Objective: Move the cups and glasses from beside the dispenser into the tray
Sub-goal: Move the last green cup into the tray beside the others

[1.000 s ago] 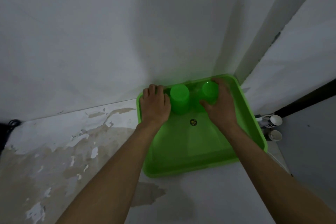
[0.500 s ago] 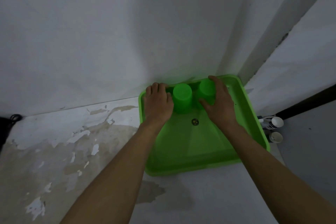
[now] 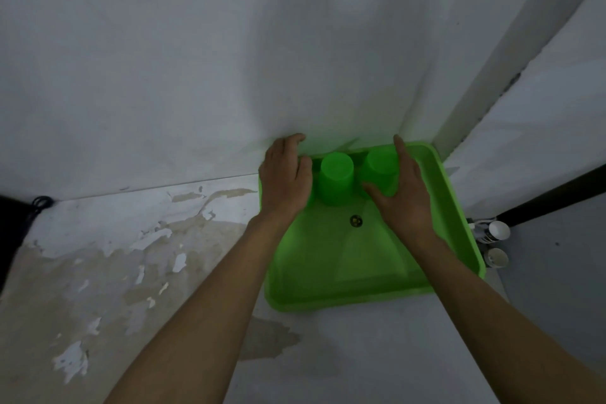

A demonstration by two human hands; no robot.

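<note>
A bright green tray [image 3: 360,300] lies in the corner against the white wall. Two green cups stand upside down in its far part: a middle cup [image 3: 336,177] and a right cup [image 3: 380,162]. My right hand [image 3: 405,197] wraps the right cup, with the thumb on its near side and the fingers along its far right side. My left hand [image 3: 285,177] hovers over the tray's far left corner with its fingers apart, just left of the middle cup. What lies beneath it is hidden.
A small round dark sticker [image 3: 355,221] marks the tray's floor. Two white paper cups [image 3: 498,230] lie on their sides just right of the tray, below a dark bar [image 3: 557,197]. The surface to the left is stained and peeling, with a black cable [image 3: 39,203] at the far left.
My left hand has lifted and spread its fingers toward the wall. My right hand has stayed on the right cup, its fingers straightening. The cups have hardly shifted.
</note>
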